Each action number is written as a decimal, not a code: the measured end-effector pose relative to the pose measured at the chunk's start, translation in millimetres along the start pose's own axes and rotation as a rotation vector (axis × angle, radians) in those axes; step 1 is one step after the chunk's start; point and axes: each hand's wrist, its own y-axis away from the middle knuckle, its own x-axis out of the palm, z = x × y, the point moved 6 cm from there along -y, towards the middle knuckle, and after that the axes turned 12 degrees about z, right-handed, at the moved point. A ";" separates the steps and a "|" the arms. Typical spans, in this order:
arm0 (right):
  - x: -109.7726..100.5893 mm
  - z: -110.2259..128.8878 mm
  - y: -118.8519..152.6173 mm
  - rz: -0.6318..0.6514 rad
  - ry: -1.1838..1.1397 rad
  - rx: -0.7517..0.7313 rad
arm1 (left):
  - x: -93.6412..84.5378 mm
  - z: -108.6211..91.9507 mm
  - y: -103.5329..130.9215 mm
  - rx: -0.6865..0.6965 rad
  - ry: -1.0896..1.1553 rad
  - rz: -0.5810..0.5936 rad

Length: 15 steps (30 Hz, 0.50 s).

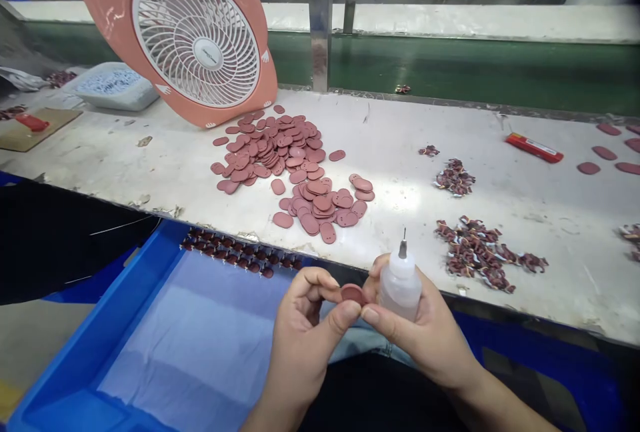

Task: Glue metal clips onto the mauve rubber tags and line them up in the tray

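Between my two hands, just off the table's front edge, is a reddish-brown oval disc (353, 293). My left hand (313, 325) pinches it between thumb and fingers. In my right hand (425, 325) a translucent squeeze bottle with a needle tip (401, 285) stands upright, partly full of clear liquid, while that hand's thumb and fingertip also touch the disc's right side. A large pile of similar oval discs (280, 149) lies on the table, with a smaller heap (325, 205) nearer me. To the right sit small dark-brown figure pieces (480, 252) in clusters.
A pink fan (205, 52) leans at the back left. Below the table edge, a blue crate (75, 352) holds rows of assembled pieces (240, 252) on a pale sheet. A red tube (534, 147) lies at the right, a white tray (115, 85) at the left, a green belt (450, 65) behind.
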 end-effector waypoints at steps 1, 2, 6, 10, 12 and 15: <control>1.7 -0.2 0.4 0.030 -0.051 0.018 | 4.4 3.2 0.1 -0.030 0.076 0.074; 3.2 -0.6 1.3 0.060 -0.093 0.035 | 9.1 6.3 -0.2 -0.065 0.141 0.160; 5.4 -2.9 8.4 0.152 -0.190 0.092 | 25.7 15.9 -0.6 -0.170 0.308 0.470; -5.8 -4.9 25.0 0.132 -0.169 0.188 | 27.5 20.2 -0.7 -0.108 0.409 0.479; -18.4 -0.2 35.4 0.094 0.032 0.224 | 23.9 23.9 -0.2 -0.095 0.437 0.405; -41.4 23.3 49.9 -0.051 0.502 0.125 | 22.3 27.2 0.5 -0.104 0.512 0.356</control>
